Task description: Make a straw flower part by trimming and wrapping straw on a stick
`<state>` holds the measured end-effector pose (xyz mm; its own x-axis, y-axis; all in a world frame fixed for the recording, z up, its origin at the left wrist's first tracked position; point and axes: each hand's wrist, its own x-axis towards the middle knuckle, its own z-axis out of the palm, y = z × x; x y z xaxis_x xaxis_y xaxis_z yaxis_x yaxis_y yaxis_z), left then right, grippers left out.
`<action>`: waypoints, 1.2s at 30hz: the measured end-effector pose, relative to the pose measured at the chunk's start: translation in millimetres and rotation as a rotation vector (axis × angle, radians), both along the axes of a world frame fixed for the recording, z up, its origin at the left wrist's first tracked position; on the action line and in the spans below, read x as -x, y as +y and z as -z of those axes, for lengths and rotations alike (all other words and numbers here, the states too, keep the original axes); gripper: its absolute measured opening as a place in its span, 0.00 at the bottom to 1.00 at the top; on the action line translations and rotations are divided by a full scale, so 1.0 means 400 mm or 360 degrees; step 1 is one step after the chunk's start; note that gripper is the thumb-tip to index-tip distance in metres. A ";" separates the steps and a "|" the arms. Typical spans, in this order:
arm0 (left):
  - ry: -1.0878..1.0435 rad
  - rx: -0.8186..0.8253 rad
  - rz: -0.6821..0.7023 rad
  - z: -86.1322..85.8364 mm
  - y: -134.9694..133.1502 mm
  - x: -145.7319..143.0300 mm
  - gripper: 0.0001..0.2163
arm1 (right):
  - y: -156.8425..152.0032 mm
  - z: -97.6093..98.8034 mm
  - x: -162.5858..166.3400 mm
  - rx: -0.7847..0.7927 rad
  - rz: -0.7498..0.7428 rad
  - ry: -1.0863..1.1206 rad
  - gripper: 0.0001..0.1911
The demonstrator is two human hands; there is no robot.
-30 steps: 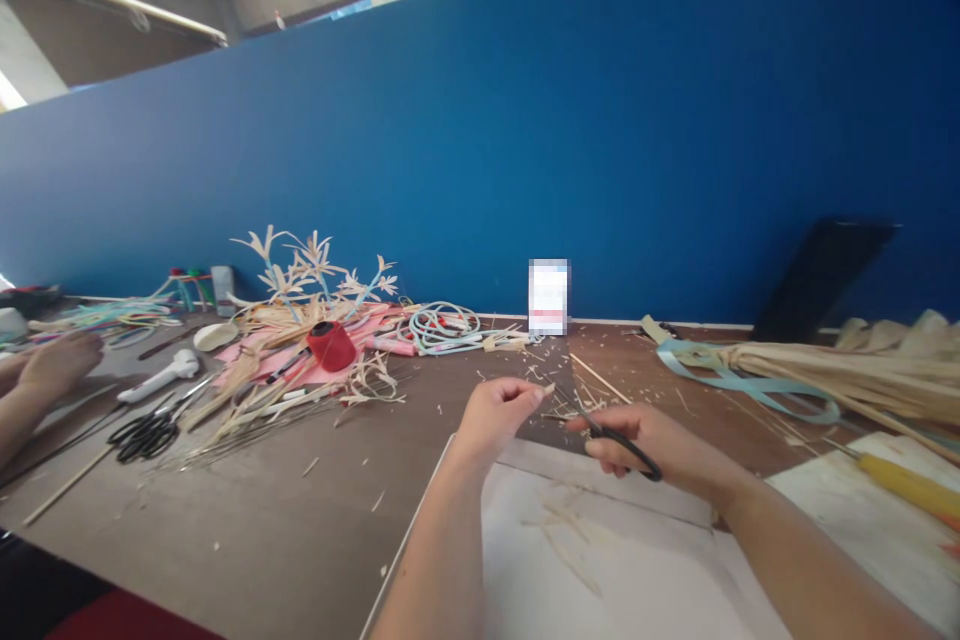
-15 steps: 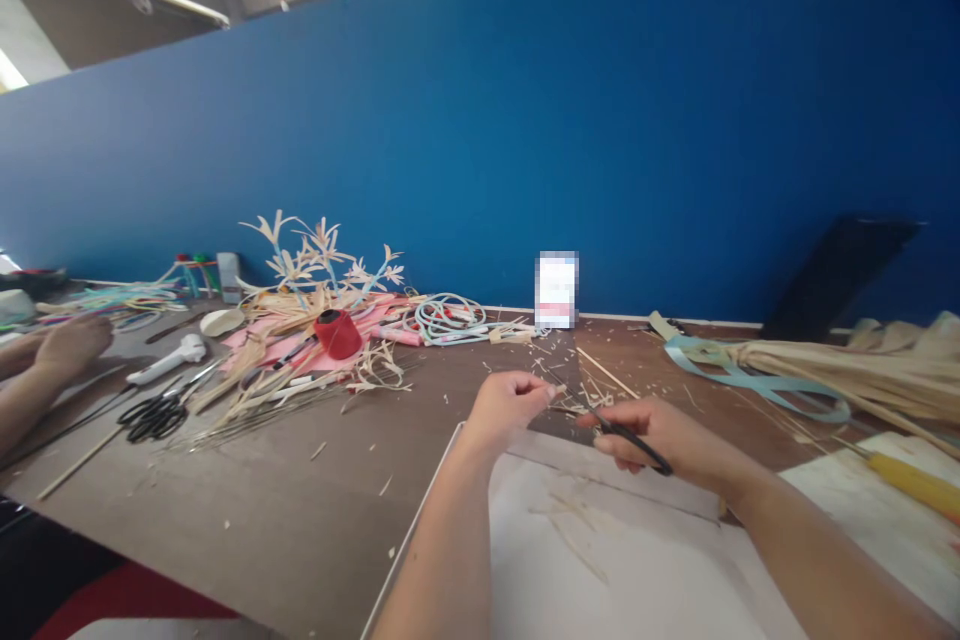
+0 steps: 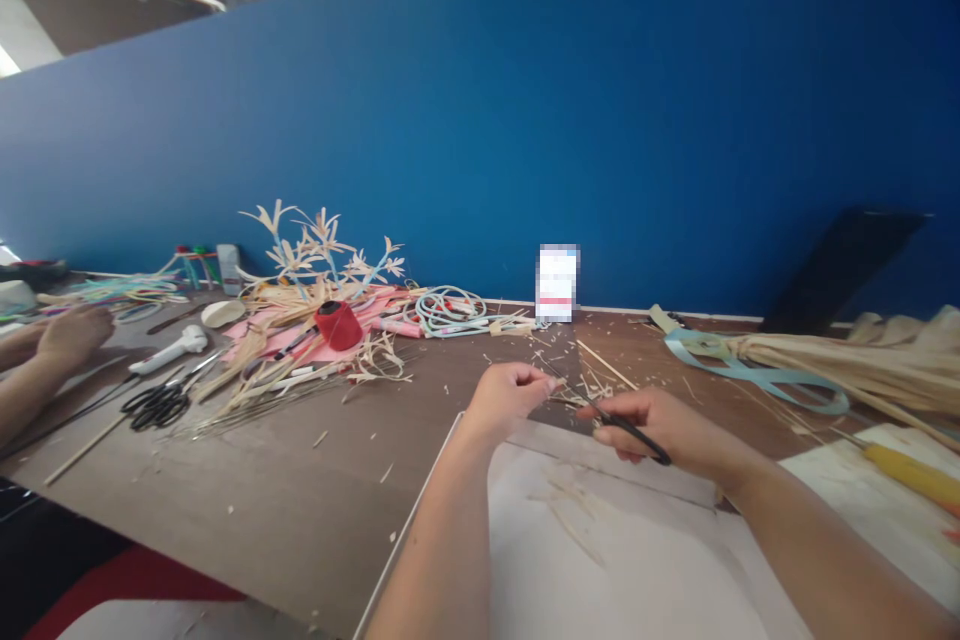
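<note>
My right hand (image 3: 652,425) is closed round the black handles of a pair of scissors (image 3: 634,435), whose blades point up and left. Close to the blade tips, the thumb and fingers of my left hand (image 3: 517,395) are pinched on a small pale piece, too small to name for certain. Under and behind both hands, thin straw-coloured scraps (image 3: 596,385) lie scattered on the brown table. A white board or sheet (image 3: 645,560) lies below my forearms, with several narrow pale strips (image 3: 574,515) on it.
Left stand pale straw flowers (image 3: 322,240), a red thread spool (image 3: 339,325), black scissors (image 3: 157,405) and a white glue gun (image 3: 169,350). A screen (image 3: 556,282) leans on the blue wall. Right lie a straw bundle (image 3: 847,365) and a yellow-handled tool (image 3: 911,470). Another person's hand (image 3: 75,335) is far left.
The view has tilted slightly, so the table sits a little higher. My hands keep nearly the same pose, left hand pinching and right hand on the scissors.
</note>
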<state>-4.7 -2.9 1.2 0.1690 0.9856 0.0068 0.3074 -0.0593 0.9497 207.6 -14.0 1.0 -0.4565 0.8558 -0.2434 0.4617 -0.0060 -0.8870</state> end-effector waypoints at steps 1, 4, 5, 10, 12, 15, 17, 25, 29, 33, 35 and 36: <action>-0.0002 0.0000 0.0006 0.000 0.000 0.001 0.16 | 0.000 0.001 0.000 -0.0001 0.0006 -0.0009 0.28; 0.0000 0.0009 0.0014 0.000 0.000 0.003 0.16 | 0.000 0.004 0.001 -0.0005 0.0016 -0.0010 0.28; 0.0004 0.0012 0.0010 0.000 0.000 0.004 0.16 | 0.000 0.005 0.001 -0.0013 0.0022 -0.0006 0.28; 0.0041 0.0058 0.0015 0.001 -0.001 0.010 0.17 | 0.001 0.005 -0.001 -0.0045 -0.0003 -0.0012 0.28; 0.0035 0.0099 0.0021 0.000 -0.002 0.012 0.16 | 0.002 0.005 -0.003 -0.0055 -0.0002 -0.0032 0.29; -0.0014 0.0133 0.0004 -0.002 -0.003 0.014 0.14 | 0.003 0.002 -0.005 -0.0068 0.0033 -0.0071 0.30; -0.0068 0.0119 -0.0035 0.000 -0.002 0.015 0.14 | 0.001 -0.002 -0.005 -0.0070 0.0045 -0.0096 0.30; -0.0206 0.0148 -0.0124 0.014 0.007 0.017 0.15 | -0.006 -0.019 -0.002 -0.0120 0.0030 -0.0062 0.28; -0.0222 0.0156 -0.0129 0.017 0.010 0.016 0.15 | -0.003 -0.014 -0.003 -0.0121 0.0050 -0.0044 0.27; -0.0210 0.0171 -0.0118 0.020 0.012 0.016 0.14 | -0.001 -0.010 -0.002 -0.0155 0.0085 -0.0100 0.26; -0.0204 0.0166 -0.0115 0.021 0.012 0.016 0.14 | 0.001 -0.009 -0.002 -0.0162 0.0093 -0.0112 0.25; -0.0203 0.0164 -0.0115 0.021 0.012 0.016 0.14 | 0.001 -0.008 -0.002 -0.0158 0.0098 -0.0106 0.25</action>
